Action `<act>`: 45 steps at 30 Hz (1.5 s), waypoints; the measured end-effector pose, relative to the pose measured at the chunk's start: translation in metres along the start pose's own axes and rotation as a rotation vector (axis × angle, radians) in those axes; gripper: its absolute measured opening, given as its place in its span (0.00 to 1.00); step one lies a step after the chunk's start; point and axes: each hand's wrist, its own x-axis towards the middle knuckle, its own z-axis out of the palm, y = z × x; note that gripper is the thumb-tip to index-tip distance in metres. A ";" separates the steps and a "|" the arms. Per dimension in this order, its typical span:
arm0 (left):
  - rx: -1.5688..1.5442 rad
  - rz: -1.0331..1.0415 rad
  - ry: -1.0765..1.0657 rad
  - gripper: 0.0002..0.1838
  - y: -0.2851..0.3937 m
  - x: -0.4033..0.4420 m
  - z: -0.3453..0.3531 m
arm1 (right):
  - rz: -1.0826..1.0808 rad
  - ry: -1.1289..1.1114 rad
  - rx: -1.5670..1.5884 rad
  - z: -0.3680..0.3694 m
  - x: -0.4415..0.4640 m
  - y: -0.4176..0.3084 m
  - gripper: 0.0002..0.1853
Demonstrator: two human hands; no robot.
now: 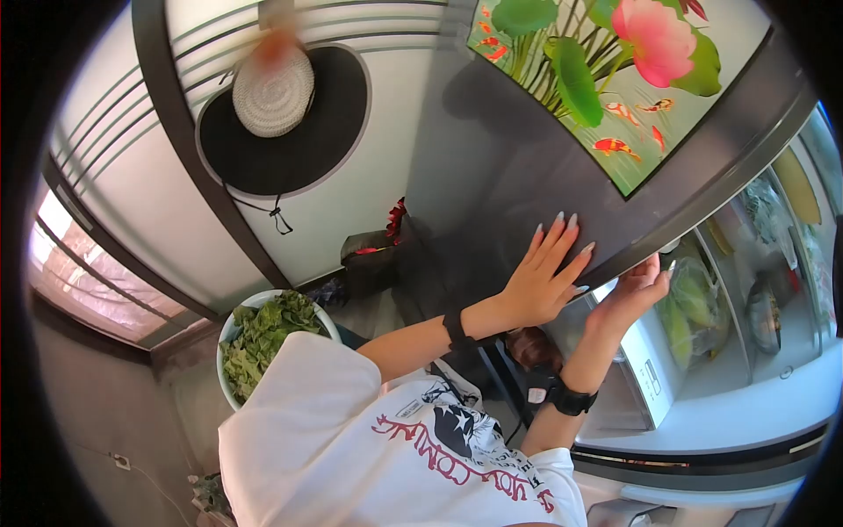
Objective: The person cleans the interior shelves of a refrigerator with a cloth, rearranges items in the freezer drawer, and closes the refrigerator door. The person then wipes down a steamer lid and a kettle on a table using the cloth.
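Note:
My left hand [549, 274] lies with spread fingers against the dark outer panel of the fridge door [492, 184], near its edge. Close beside it, my right hand [630, 294] has its fingers bent at the door's edge, partly hidden there. A picture of a pink lotus and red fish [606, 97] covers the upper part of the door. Right of my hands the lit fridge interior [738, 386] shows. Green vegetables in a clear plastic bag [694, 307] rest inside it, near my right hand. Dark bands circle both wrists.
A pale tub of leafy greens [272, 338] stands at my left. A black hat [281, 154] and a round woven piece [274, 95] hang on the sliding door [386, 114]. A dark bag [369, 263] sits beside the fridge. A socket [121, 461] is on the left wall.

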 end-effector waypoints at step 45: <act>0.151 0.137 0.091 0.45 -0.015 0.002 0.036 | -0.536 -0.182 -0.245 -0.051 0.033 0.048 0.31</act>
